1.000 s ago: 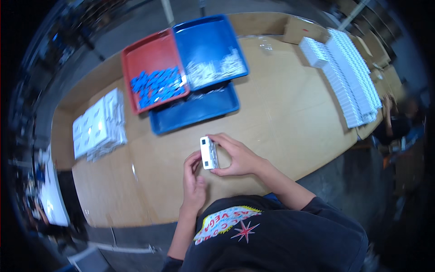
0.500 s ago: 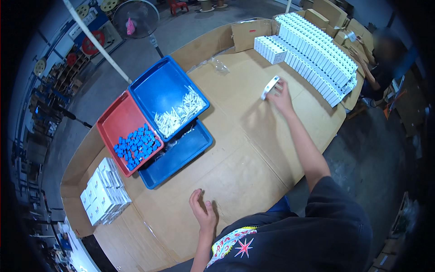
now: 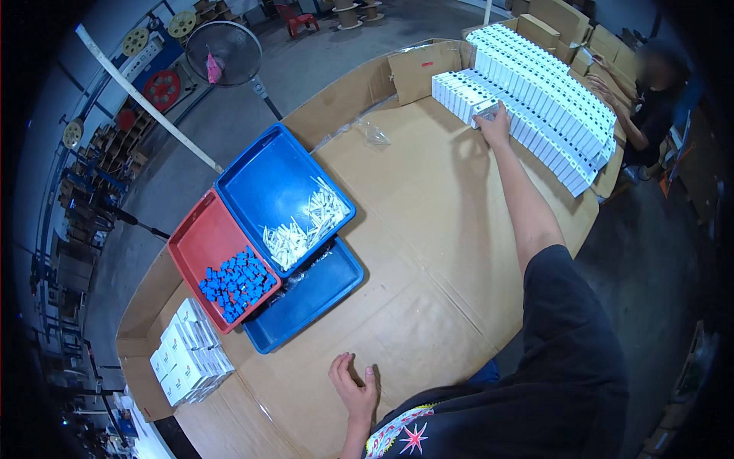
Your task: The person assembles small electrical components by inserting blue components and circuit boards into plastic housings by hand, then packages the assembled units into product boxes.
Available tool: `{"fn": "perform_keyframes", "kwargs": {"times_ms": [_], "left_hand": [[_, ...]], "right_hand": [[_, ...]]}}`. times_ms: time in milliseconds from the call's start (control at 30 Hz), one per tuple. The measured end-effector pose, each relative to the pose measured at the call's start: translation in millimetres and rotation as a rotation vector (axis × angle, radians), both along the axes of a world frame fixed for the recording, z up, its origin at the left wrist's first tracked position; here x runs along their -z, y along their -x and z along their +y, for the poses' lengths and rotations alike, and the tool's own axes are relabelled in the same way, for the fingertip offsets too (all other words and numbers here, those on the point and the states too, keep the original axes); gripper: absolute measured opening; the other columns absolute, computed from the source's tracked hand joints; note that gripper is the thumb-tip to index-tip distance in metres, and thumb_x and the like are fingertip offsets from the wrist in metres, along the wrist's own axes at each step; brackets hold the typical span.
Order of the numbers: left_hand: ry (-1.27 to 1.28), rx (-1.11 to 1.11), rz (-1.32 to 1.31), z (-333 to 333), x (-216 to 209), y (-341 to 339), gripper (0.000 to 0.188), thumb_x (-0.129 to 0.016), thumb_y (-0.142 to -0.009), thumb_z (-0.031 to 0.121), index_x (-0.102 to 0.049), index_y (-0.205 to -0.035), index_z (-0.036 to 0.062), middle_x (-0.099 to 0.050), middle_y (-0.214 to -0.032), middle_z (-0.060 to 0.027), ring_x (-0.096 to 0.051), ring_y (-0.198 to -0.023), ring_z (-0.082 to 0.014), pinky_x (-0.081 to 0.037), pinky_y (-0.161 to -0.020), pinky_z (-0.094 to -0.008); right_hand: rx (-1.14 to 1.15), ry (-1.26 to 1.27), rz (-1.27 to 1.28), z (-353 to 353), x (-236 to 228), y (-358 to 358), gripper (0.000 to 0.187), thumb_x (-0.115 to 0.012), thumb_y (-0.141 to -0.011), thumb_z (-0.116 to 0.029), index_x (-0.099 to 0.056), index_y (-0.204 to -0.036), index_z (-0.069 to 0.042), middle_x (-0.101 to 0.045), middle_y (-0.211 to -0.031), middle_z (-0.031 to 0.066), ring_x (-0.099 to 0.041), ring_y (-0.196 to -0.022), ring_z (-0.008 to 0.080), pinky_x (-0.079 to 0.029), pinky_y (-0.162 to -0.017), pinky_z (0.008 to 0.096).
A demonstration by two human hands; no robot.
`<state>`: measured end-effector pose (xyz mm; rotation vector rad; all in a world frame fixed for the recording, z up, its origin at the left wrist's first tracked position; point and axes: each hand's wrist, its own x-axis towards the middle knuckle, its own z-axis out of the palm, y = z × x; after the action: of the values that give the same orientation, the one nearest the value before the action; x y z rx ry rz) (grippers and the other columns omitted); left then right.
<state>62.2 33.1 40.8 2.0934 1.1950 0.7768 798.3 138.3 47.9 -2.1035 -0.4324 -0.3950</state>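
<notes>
My right hand [image 3: 494,125] is stretched out to the far right, fingers closed on a small white box [image 3: 483,110]. That box is at the near end of a short row of white boxes [image 3: 456,93] standing on edge; whether it touches them I cannot tell. Beside this row, long rows of the same white boxes [image 3: 550,99] stand packed together. My left hand [image 3: 356,387] hovers near the table's front edge, empty, its fingers apart and slightly curled.
On the cardboard-covered table [image 3: 413,260] are a blue tray [image 3: 252,168] of white sticks, a red tray [image 3: 200,237] of blue pieces and a lower blue tray [image 3: 321,294]. Flat white packs [image 3: 191,356] are stacked at left. A co-worker [image 3: 650,107] sits at far right.
My right hand has carried the white box away from me to the end of the short row. My left hand stays near the front edge, and the whole view has shifted slightly.
</notes>
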Motion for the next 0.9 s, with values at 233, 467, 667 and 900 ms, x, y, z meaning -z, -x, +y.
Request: {"fn": "perform_keyframes", "kwargs": {"times_ms": [233,467,667,900], "left_hand": [[0.019,-0.01,0.042,-0.1,-2.0,-2.1,0.045,-0.077,-0.088,0.017,-0.059,-0.125,-0.0013,-0.054,-0.132,-0.0219,-0.051,-0.128,-0.0396,-0.041,-0.111,-0.0492],[0.003,-0.009,0.083,1.5,-2.9,-0.7,0.05,-0.079,-0.086,0.02,-0.058,-0.127,-0.001,-0.054,-0.132,-0.0219,-0.051,-0.127,-0.0398,-0.041,-0.11,-0.0502],[0.001,-0.005,0.046,1.2,2.8,-4.0,0.055,-0.081,-0.085,0.022,-0.056,-0.129,-0.0005,-0.054,-0.131,-0.022,-0.05,-0.127,-0.0401,-0.041,-0.11,-0.0502],[-0.068,-0.035,0.064,0.6,-0.1,-2.4,0.057,-0.084,-0.083,0.025,-0.058,-0.127,0.0001,-0.057,-0.128,-0.0213,-0.053,-0.124,-0.0399,-0.043,-0.108,-0.0498]], "right_hand": [[0.031,-0.107,-0.028,17.8,31.6,-7.0,0.086,-0.094,-0.072,-0.027,-0.051,-0.141,0.003,-0.063,-0.125,0.0201,-0.067,-0.112,0.0309,-0.054,-0.097,0.0419],[0.047,-0.072,0.007,29.7,35.4,13.5,0.062,-0.092,-0.076,-0.022,-0.057,-0.122,-0.002,-0.062,-0.118,0.016,-0.068,-0.1,0.0281,-0.055,-0.091,0.0421],[0.05,-0.059,-0.021,23.0,38.1,-0.3,0.059,-0.09,-0.078,-0.016,-0.056,-0.125,-0.002,-0.059,-0.125,0.0175,-0.067,-0.108,0.0322,-0.053,-0.096,0.044],[-0.058,0.048,-0.163,18.2,53.4,13.3,0.066,-0.081,-0.082,-0.017,-0.055,-0.14,0.002,-0.061,-0.135,0.0249,-0.06,-0.127,0.039,-0.045,-0.111,0.0469]]}}
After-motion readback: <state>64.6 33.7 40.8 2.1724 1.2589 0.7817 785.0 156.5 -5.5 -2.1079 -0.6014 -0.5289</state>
